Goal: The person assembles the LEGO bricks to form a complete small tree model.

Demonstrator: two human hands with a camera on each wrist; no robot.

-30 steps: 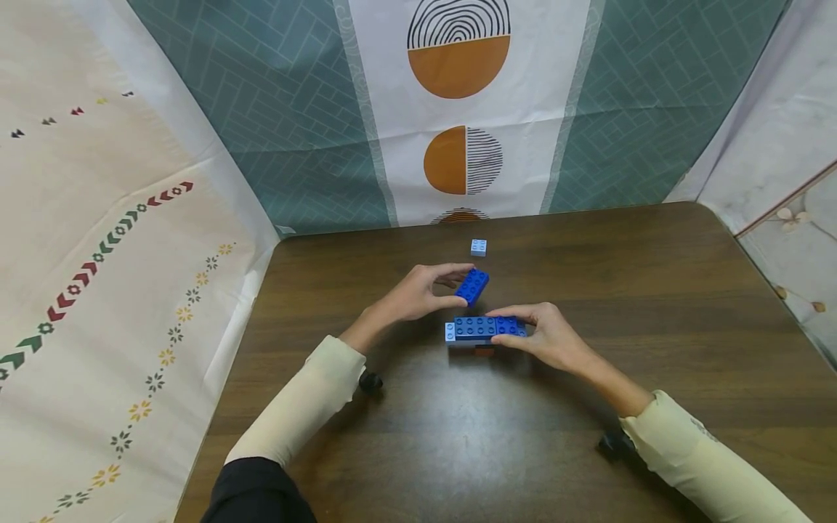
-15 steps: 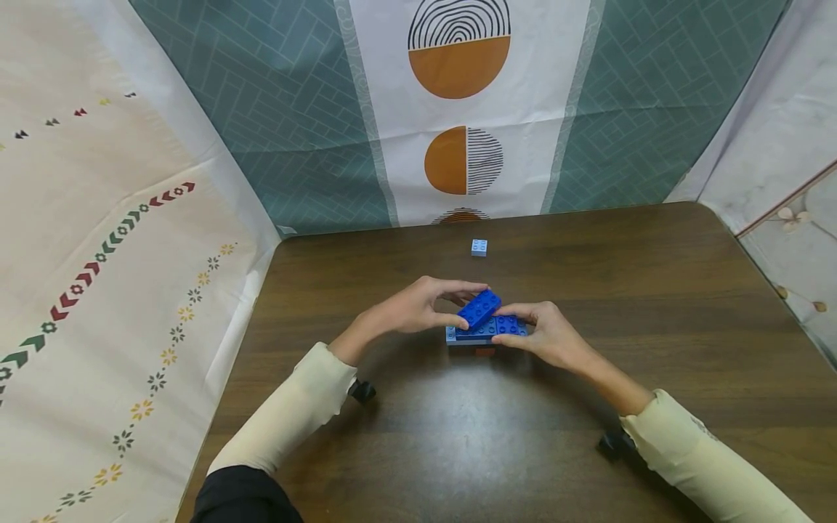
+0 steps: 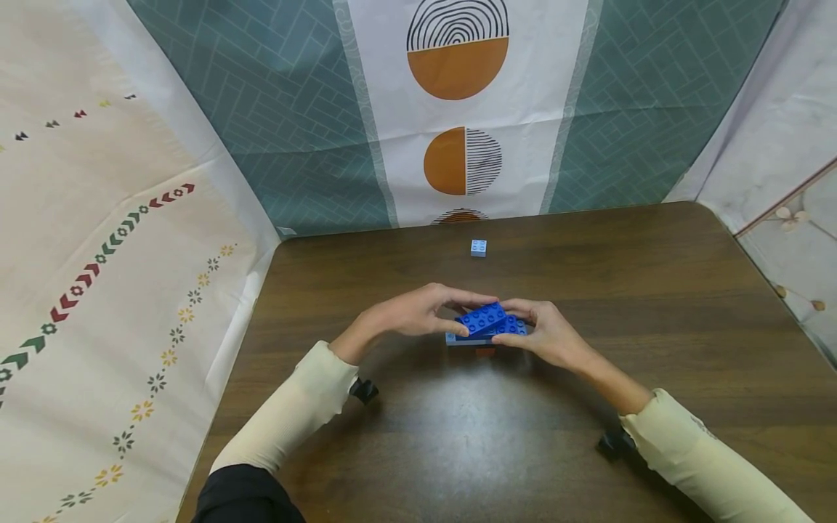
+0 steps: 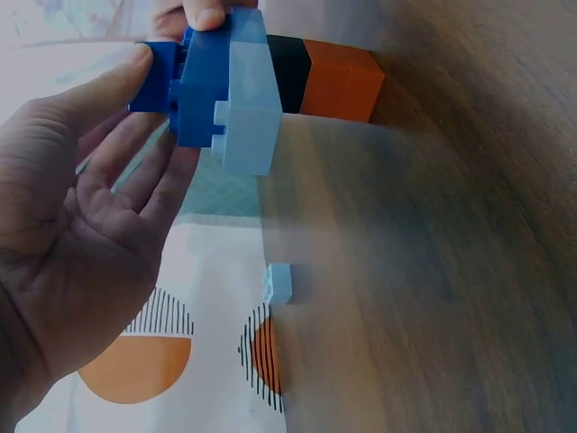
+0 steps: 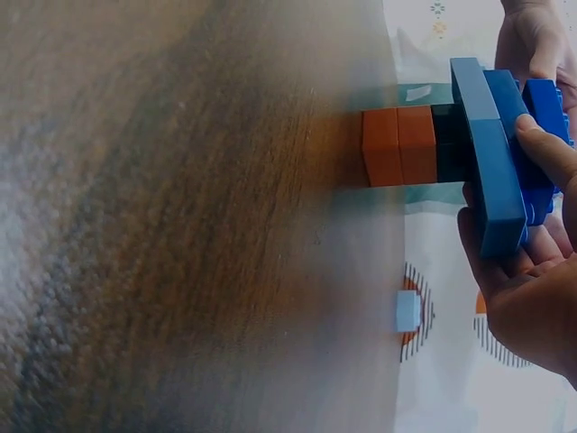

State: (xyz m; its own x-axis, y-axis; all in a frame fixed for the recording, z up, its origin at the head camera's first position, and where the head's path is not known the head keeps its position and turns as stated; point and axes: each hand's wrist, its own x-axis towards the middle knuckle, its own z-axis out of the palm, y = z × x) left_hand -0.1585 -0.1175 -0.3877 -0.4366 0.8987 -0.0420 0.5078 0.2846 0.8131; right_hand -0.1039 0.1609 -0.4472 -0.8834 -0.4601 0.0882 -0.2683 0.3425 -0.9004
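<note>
My left hand (image 3: 418,309) pinches a blue toy brick (image 3: 482,318) between thumb and fingers. That brick sits skewed, right over the top of a brick stack, its outer end close to the studs. From the table upward the stack has orange bricks (image 5: 397,146), a dark green brick (image 5: 453,144), a wider light blue layer (image 5: 496,176) and a blue layer (image 4: 203,99). My right hand (image 3: 549,334) holds the right end of the upper layers, thumb in front and fingers behind. Its fingers hide part of that end.
A loose light blue brick (image 3: 479,248) lies behind the stack, near the far edge of the wooden table (image 3: 471,436). Patterned cloths (image 3: 301,131) hang behind and at both sides of the table.
My left hand has brought the blue brick down and toward me onto the stack, turning it closer to the stack's long direction. The right hand has stayed in place.
</note>
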